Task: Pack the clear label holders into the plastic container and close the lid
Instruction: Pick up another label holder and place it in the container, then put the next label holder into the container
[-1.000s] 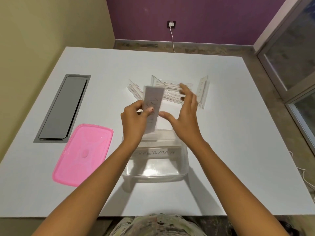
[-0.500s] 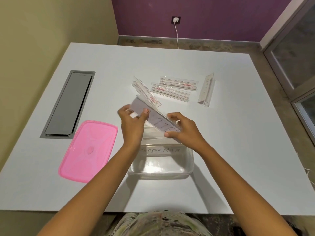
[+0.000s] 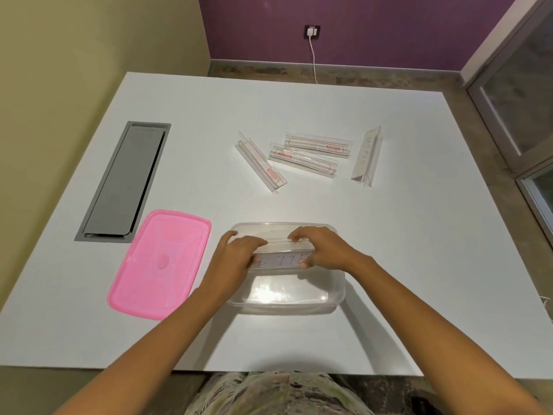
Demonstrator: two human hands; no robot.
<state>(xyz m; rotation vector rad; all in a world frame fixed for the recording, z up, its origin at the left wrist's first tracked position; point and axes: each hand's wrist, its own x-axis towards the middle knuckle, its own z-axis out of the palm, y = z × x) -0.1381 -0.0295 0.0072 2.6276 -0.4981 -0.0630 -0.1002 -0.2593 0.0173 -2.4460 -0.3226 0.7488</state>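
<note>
Working across the white table (image 3: 389, 235), we have the clear plastic container (image 3: 335, 292) at lower centre of the frame, open, with its pink lid (image 3: 161, 262) lying flat just to its left, touching or nearly touching the container's side. Our left hand (image 3: 236, 262) and right hand (image 3: 323, 250) are both closed on the ends of one label holder (image 3: 282, 260), the one with a handwritten card inside, held level over the far half of the container at about rim height; whether it already rests on the bottom we cannot tell. Nothing else shows inside, so this looks like the first piece going in. Four holders remain in the upper middle of the frame, well apart from the container: a tilted holder (image 3: 260, 161), two flat holders (image 3: 303, 158) (image 3: 318, 144) with red print, and a tent-shaped holder (image 3: 367, 155) with writing at the right. By our judgement the packing has barely begun: four more to bring over, then the lid to press on.
</note>
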